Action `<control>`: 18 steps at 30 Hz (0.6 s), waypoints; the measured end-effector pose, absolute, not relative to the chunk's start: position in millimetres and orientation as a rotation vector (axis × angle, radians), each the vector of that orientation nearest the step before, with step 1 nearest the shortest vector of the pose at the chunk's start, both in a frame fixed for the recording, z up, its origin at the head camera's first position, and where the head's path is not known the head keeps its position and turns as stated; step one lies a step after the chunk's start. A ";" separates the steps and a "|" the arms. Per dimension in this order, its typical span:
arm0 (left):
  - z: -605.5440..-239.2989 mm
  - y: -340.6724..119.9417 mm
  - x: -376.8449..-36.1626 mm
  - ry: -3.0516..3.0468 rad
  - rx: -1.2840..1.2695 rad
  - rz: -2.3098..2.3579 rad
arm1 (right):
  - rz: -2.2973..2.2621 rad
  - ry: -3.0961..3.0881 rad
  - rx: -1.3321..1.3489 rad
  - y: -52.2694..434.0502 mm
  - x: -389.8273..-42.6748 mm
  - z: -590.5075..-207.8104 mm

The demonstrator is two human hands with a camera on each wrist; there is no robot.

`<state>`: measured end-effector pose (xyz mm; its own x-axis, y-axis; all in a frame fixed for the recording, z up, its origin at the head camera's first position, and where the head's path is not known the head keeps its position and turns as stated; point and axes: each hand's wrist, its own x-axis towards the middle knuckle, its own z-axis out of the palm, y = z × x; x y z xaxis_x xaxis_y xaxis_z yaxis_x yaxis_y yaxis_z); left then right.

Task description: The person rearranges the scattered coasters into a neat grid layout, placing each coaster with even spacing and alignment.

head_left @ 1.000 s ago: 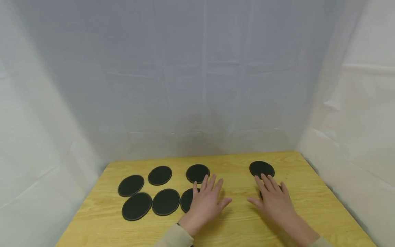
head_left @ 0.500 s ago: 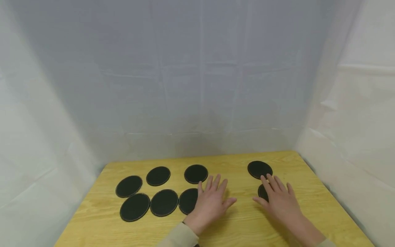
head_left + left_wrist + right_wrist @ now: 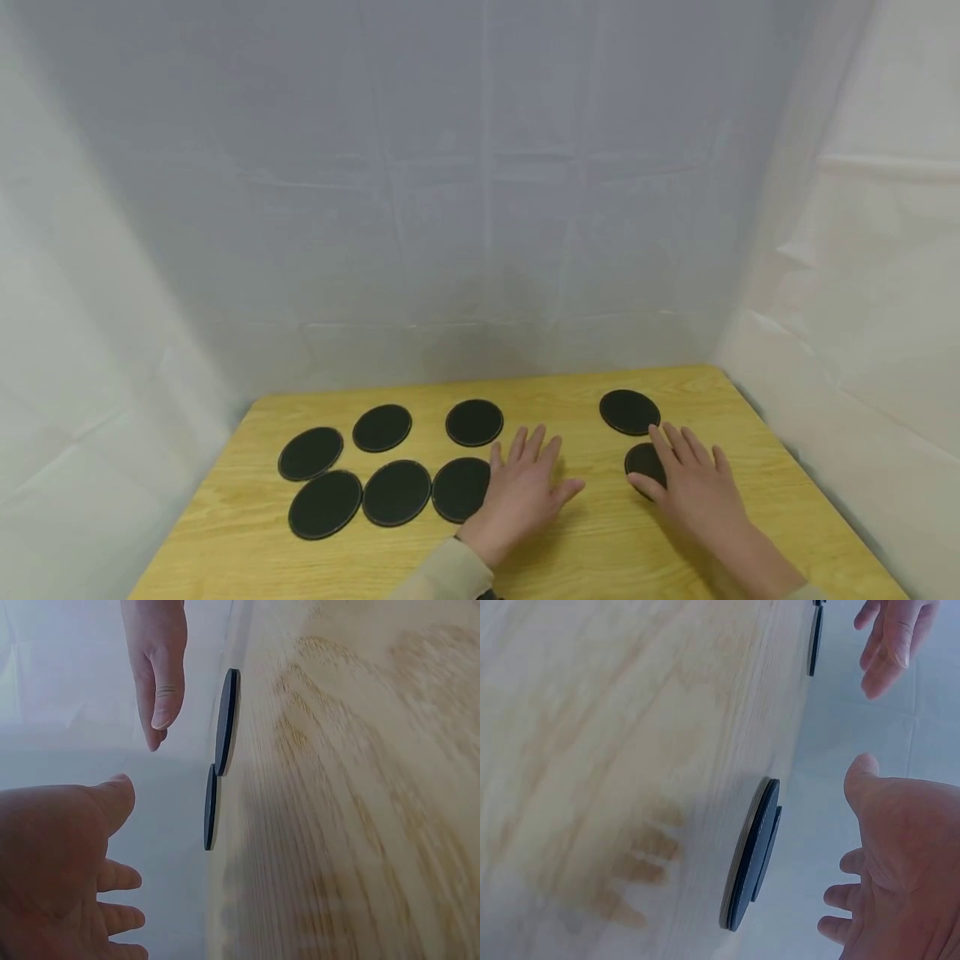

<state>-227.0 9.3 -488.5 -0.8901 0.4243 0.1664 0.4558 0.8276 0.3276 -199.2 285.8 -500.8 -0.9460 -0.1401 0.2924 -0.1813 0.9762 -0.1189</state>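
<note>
My left hand point(image 3: 521, 492) is held open with fingers spread, palm down above the table. It overlaps the right edge of a black round coaster point(image 3: 457, 490), and both wrist views show a gap under the hands. My right hand point(image 3: 697, 496), also spread and holding nothing, hovers beside and partly over the nearer of two right-hand coasters point(image 3: 639, 465). Its fingertips overlap the edge of the farther coaster point(image 3: 628, 412). In the left wrist view those two coasters point(image 3: 228, 724) appear edge-on, flat on the wood.
More black coasters lie on the left side of the wooden table point(image 3: 570, 567): two in the front row point(image 3: 325, 504) and three behind, including one at back centre point(image 3: 474, 422). Pale sheeting point(image 3: 480, 208) stands around the back and sides.
Both hands have shifted slightly to the right, still spread. More of the nearer right coaster and the front-row coaster beside the left hand shows. The head view has turned slightly; the coasters stay put.
</note>
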 end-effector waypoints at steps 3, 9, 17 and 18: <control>-489.2 12.0 -227.9 -2.920 -0.707 -0.568 | 0.204 -2.849 0.221 289.6 -199.4 -501.3; -492.1 20.0 -231.0 -2.926 -0.721 -0.565 | 0.208 -2.850 0.191 296.5 -200.0 -502.2; -492.4 33.8 -233.5 -2.942 -0.722 -0.544 | 0.216 -2.867 0.178 305.6 -199.7 -502.7; -492.0 35.4 -233.6 -2.942 -0.723 -0.543 | 0.217 -2.871 0.177 307.0 -199.8 -502.6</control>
